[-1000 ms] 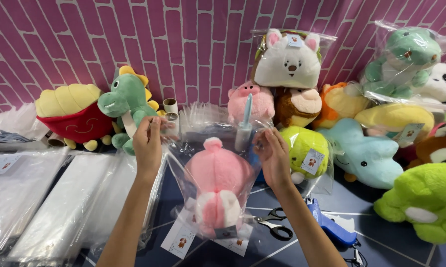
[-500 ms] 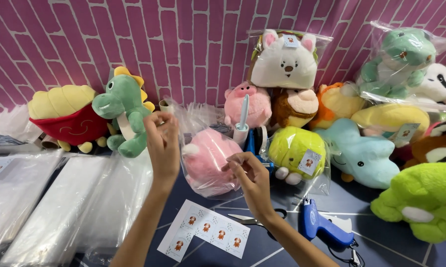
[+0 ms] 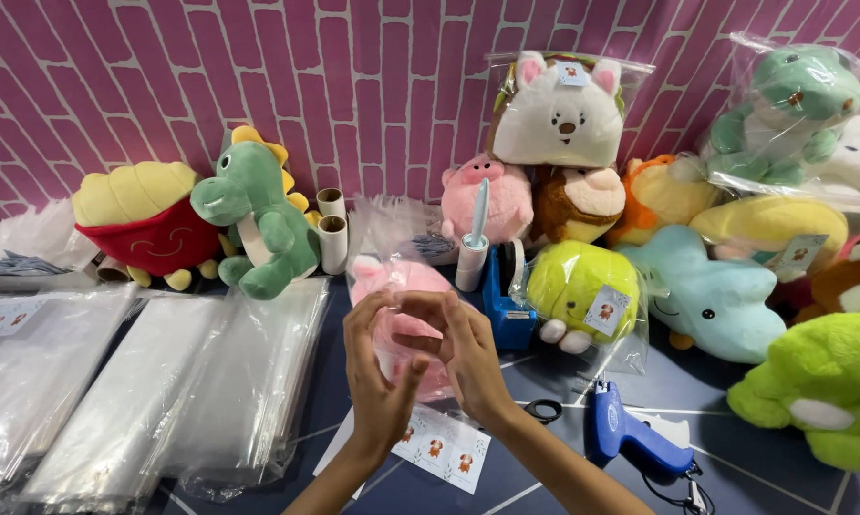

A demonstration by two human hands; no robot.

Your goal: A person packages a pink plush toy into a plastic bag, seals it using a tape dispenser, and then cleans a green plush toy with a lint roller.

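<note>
Both hands, left hand (image 3: 377, 367) and right hand (image 3: 458, 348), have fingers closed on the bagged pink plush (image 3: 401, 296) mid-worktop (image 3: 735, 448), stickers (image 3: 439, 448) beneath.

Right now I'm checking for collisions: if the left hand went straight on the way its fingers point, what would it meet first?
The left hand points up and away, so it would probably meet the bagged pink plush it already touches; depth is hard to judge.

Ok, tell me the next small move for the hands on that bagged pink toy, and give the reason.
Probably fold the bag's loose top down and press it flat. The left hand and right hand both pinch the clear bag around the pink plush toy, which is fully inside. The tape dispenser stands just beside them, and the sticker sheet lies underneath.
</note>
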